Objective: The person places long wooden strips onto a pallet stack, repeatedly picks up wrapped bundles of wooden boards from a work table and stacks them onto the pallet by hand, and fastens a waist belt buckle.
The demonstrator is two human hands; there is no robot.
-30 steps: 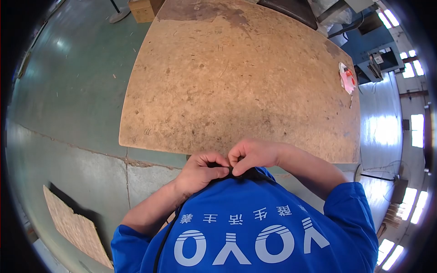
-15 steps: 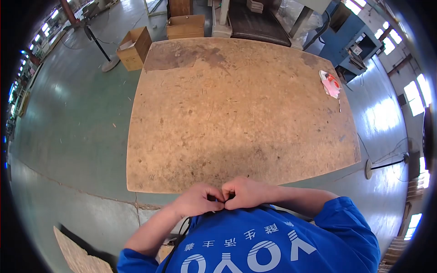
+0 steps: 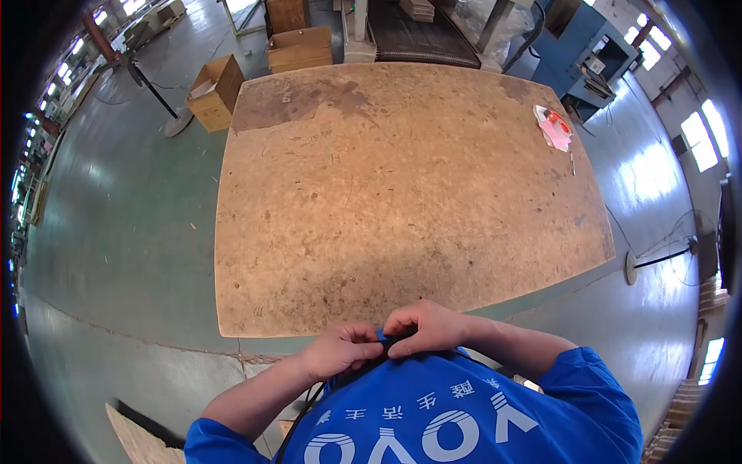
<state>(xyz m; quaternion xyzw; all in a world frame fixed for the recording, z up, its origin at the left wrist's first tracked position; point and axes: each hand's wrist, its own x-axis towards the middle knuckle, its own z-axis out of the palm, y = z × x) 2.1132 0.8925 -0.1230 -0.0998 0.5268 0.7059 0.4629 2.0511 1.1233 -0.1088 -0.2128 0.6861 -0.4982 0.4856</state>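
My left hand and my right hand meet at my waist, close to the near edge of the wooden table. Fingers of both are curled in a pinch on a black band at the front of the blue shirt. Most of the band is hidden by the hands and the shirt, so its exact kind does not show. A thin black cord hangs down at the left side of the shirt.
A pink-and-white packet with a red item lies at the table's right edge. Cardboard boxes stand beyond the far left corner. A dark conveyor and blue machine are behind. Stands with round bases flank the table.
My view has shifted slightly. The hands stay together at the waist; the right fingers have opened a little from the left ones, and more of the black band shows between them.
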